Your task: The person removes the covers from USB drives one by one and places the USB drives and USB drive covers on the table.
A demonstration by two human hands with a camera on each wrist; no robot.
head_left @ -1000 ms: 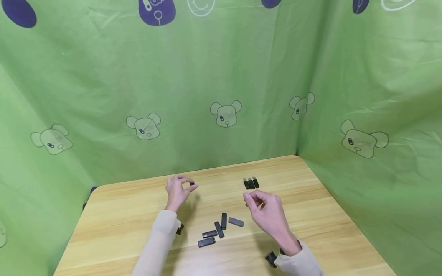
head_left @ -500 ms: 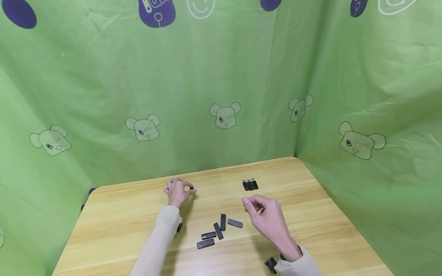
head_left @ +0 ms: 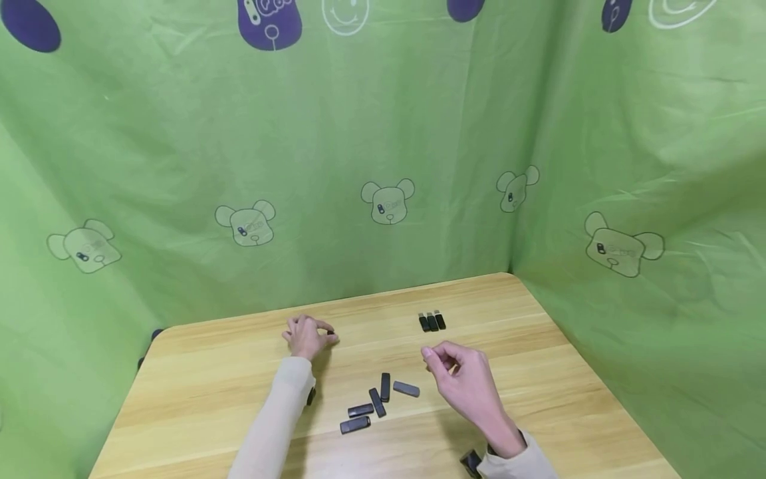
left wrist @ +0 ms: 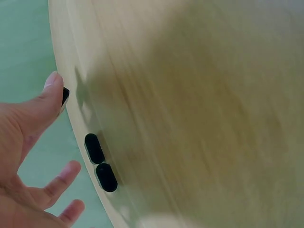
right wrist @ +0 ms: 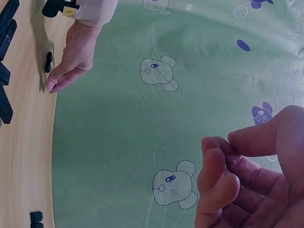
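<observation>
At the far left part of the table, my left hand point(head_left: 306, 338) pinches a small black USB stick cap point(left wrist: 65, 96) between thumb and index finger. Two similar black caps point(left wrist: 100, 163) lie end to end beside that hand in the left wrist view. My right hand point(head_left: 463, 372) hovers over the right half, fingers loosely curled and thumb close to the index finger, with nothing showing between them. Beyond it, three uncapped black USB sticks point(head_left: 432, 322) lie side by side, metal plugs pointing away. Several capped sticks point(head_left: 378, 402), one of them grey point(head_left: 406, 389), lie scattered between the forearms.
The wooden table point(head_left: 197, 399) has rounded back corners. A green curtain point(head_left: 335, 133) with printed bear heads hangs behind it and along both sides. Small dark wrist cameras point(head_left: 471, 462) stick out below the sleeves.
My left hand has come down closer to the tabletop with the cap still pinched. The right hand has hardly moved, and the sticks on the table lie as before.
</observation>
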